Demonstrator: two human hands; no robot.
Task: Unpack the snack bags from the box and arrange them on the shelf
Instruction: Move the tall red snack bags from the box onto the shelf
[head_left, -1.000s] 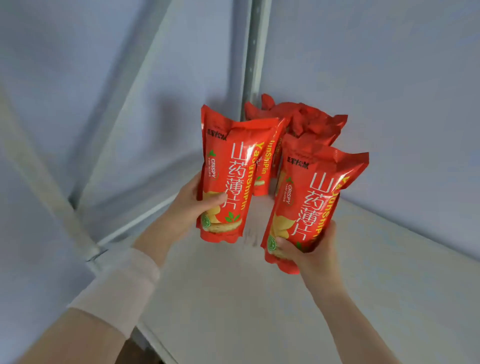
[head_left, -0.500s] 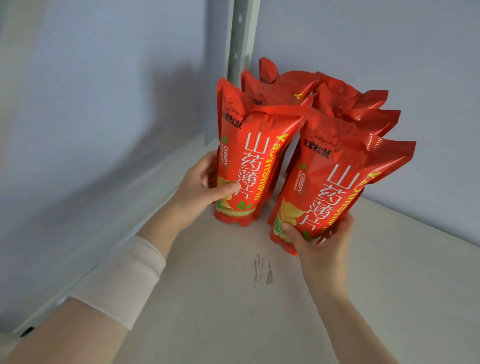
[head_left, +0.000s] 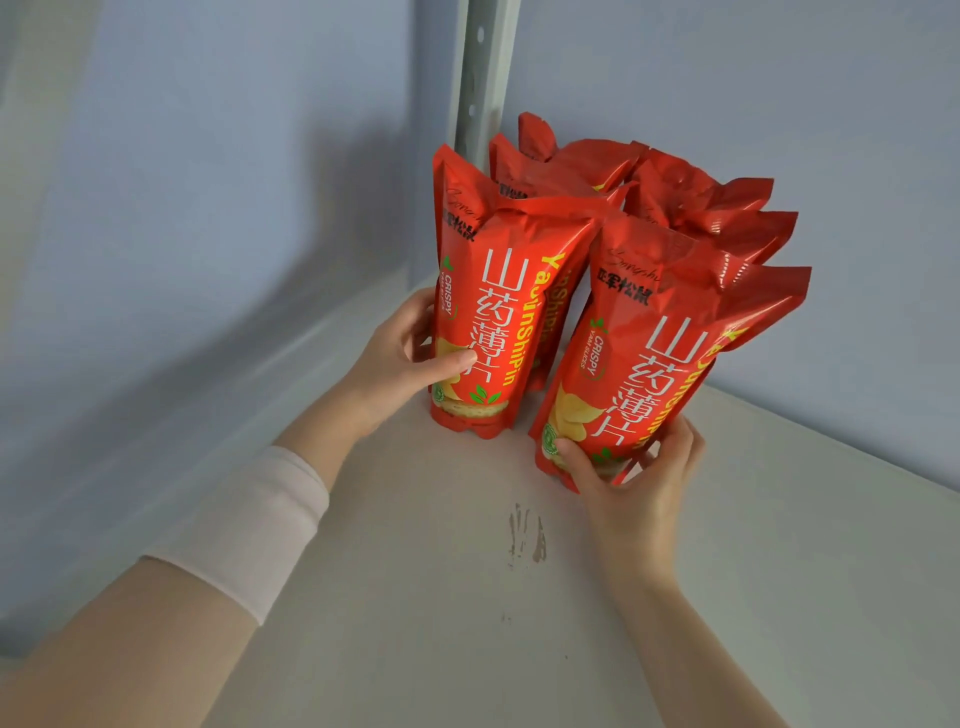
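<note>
A pale sleeve cuff (head_left: 244, 525) sits on the forearm behind the left grip (head_left: 400, 364). The left grip is closed round the lower part of a red snack bag (head_left: 498, 322): the thumb lies across the bag's front and the fingers wrap its far edge. This bag stands upright with its base on the shelf (head_left: 415, 623), just below the grip. Above and beyond the left grip, a perforated metal post (head_left: 480, 67) rises in the corner between the two blue-grey walls.

Behind both grips, against the post and the back wall, several more red bags (head_left: 675, 182) stand packed together, touching the two held ones.

To the right of the left grip and apart from it, the right grip (head_left: 639, 478) clasps the bottom of a second red snack bag (head_left: 649, 364), with the thumb on the front and the fingers curled round the right edge. This bag leans with its top to the right, away from the left bag. Whether its base rests fully on the shelf cannot be told.

On the shelf between the two forearms, nearer than both grips, is a dark scuff mark (head_left: 527, 538).
</note>
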